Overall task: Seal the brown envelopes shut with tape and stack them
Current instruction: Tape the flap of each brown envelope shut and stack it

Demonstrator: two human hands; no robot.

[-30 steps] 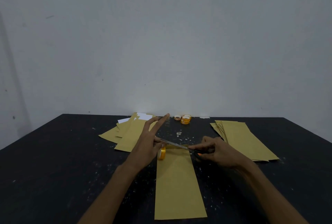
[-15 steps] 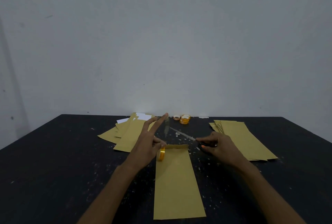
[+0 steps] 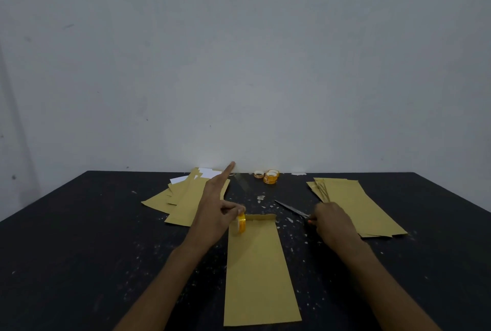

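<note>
**A:** Any writing to read, going from the left?

**B:** None I can make out. The loose pile of brown envelopes (image 3: 183,206) at the left of the black desk (image 3: 79,251) is plain-faced, with white sheets (image 3: 210,172) showing at its far end. The spare tape rolls (image 3: 270,177) by the far edge carry dark print on orange cores, too small to read. The stack of brown envelopes (image 3: 364,208) at the right is blank as well.

**A:** And the left hand?

**B:** The left hand (image 3: 214,215) has its forefinger straight, pointing up and away. Its thumb and curled fingers pinch a small orange tape roll (image 3: 241,225), which stands on edge at the far left corner of the middle envelope (image 3: 259,272). A strip of clear tape (image 3: 241,183) hangs just beside the forefinger's tip. Whether it is stuck there I cannot tell.

**A:** Where does that envelope lie?

**B:** Flat on the desk between the two arms, running lengthwise away from the person, with a folded flap at its far end.

**A:** The right hand?

**B:** The right hand (image 3: 333,224) is curled round the orange handles of the scissors (image 3: 292,210), just right of the envelope's far end. The blades look closed and point up and to the left, apart from the envelope.
</note>
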